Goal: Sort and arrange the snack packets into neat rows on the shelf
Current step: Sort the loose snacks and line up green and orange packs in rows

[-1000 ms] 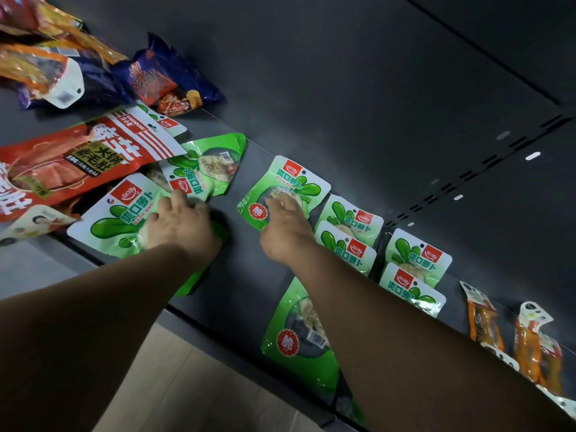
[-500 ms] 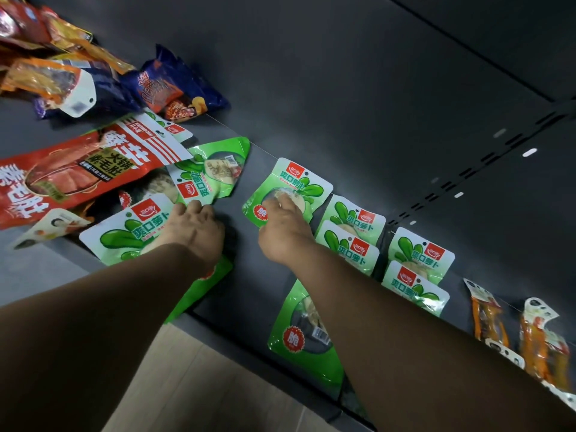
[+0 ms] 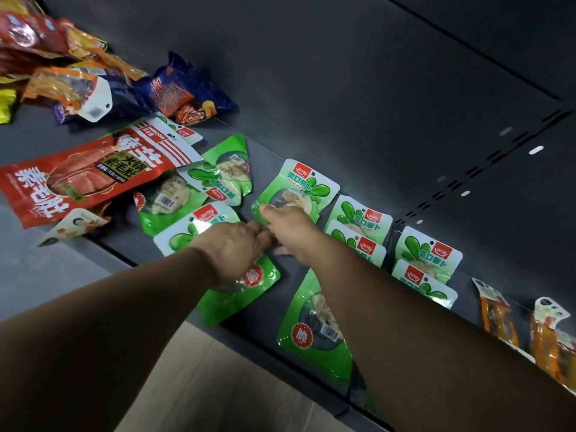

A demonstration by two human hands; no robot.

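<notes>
one head-worn view, tilted down over the shelf

there is a single camera, worn on the person's head, wide-angle, looking forward and down. it sits close above the dark shelf (image 3: 193, 266), whose front edge runs slantwise from left to lower right, so the whole scene appears tilted. both forearms enter from the bottom edge and reach away from the lens; the left hand (image 3: 232, 249) and right hand (image 3: 288, 229) sit near frame centre. the shelf's back panel (image 3: 343, 88) fills the upper right. no second view exists to share any part.
</notes>
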